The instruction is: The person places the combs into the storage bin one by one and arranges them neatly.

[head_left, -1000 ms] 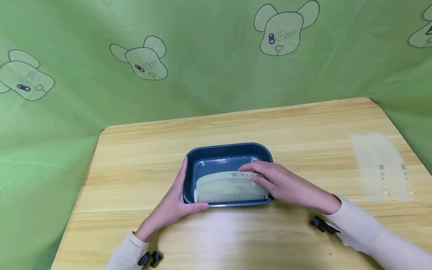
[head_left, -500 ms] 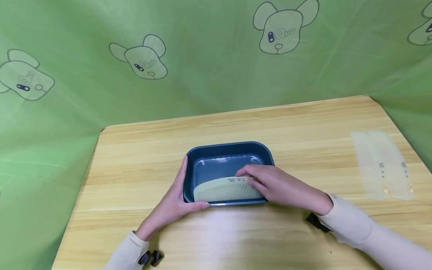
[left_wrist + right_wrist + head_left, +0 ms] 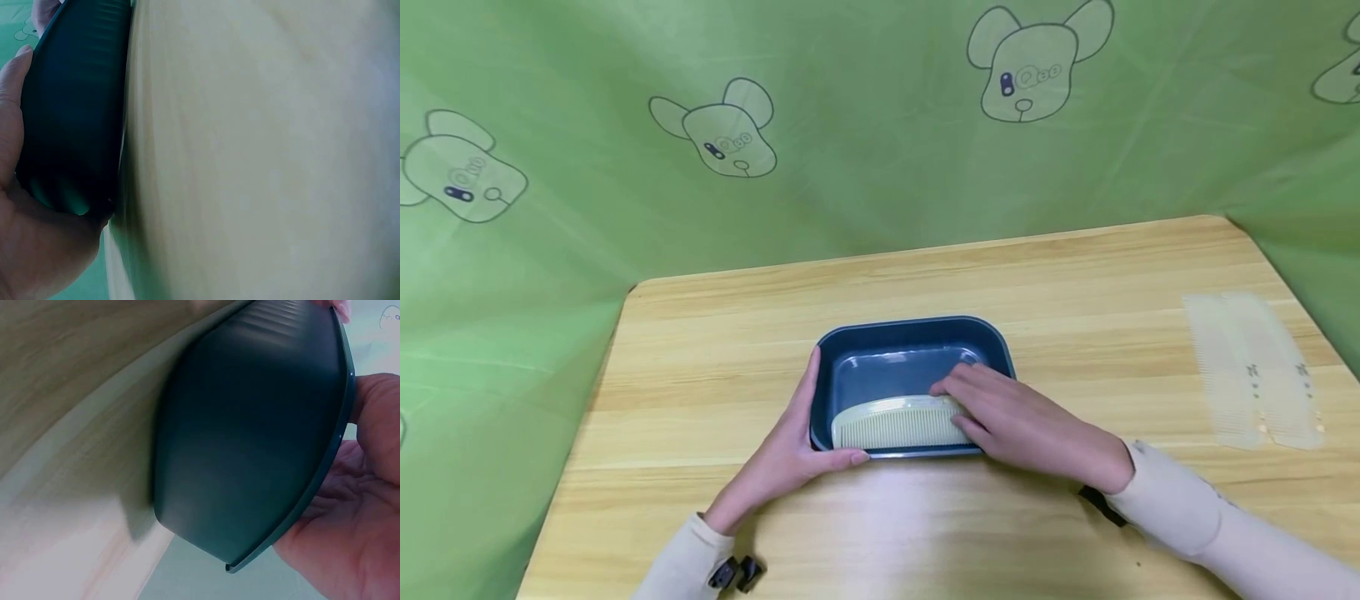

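A dark blue rectangular plastic box [image 3: 898,332] stands on the table, with a pale, fine-toothed comb [image 3: 891,427] inside along its front wall. My left hand [image 3: 782,450] grips the box's left end, thumb over the front rim. In the left wrist view the thumb [image 3: 11,106] lies along the dark wall. At the comb's right end, my right hand [image 3: 1026,425] pinches it between fingers on the curved back and thumb in front. The right wrist view shows mainly the box's outer wall [image 3: 250,437]; the comb is hidden there. Whether another comb lies beneath cannot be told.
Two pale translucent combs [image 3: 1221,371] lie side by side at the right of the wooden table [image 3: 722,325]. A green cloth [image 3: 865,167] with printed mouse-like heads hangs behind and around the table.
My right hand has lowered the comb and moved slightly left and toward me; the two overlapping outlines now look like one. The comb's printed lettering no longer shows. My left hand stays put.
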`<state>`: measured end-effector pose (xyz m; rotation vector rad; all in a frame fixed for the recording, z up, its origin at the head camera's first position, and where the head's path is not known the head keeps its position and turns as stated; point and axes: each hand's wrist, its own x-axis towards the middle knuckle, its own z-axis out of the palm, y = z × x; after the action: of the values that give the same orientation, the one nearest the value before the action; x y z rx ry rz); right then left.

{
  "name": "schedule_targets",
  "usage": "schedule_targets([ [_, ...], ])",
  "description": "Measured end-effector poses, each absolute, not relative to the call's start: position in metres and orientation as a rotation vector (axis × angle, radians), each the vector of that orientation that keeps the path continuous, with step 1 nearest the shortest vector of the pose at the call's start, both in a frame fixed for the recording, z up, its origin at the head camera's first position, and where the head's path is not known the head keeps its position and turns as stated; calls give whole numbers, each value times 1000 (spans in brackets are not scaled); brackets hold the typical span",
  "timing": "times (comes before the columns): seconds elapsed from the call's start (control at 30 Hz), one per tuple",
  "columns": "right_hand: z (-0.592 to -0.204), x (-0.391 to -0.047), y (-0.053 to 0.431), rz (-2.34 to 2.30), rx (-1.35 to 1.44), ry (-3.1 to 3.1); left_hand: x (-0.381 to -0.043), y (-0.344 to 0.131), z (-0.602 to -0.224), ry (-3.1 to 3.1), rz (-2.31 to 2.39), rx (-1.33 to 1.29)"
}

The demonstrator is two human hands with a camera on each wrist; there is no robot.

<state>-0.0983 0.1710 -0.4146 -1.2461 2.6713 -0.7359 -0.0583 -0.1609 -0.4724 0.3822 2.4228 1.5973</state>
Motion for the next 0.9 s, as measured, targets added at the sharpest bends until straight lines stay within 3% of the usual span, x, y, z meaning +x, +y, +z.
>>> schedule_targets([
  [0.3,-415,-98,172,-765,-1173,2653,-58,-160,-471,2428,1594,378],
  [0.9,-413,-94,215,-1338,-880,2798,-57,-160,-471,2435,1578,372],
])
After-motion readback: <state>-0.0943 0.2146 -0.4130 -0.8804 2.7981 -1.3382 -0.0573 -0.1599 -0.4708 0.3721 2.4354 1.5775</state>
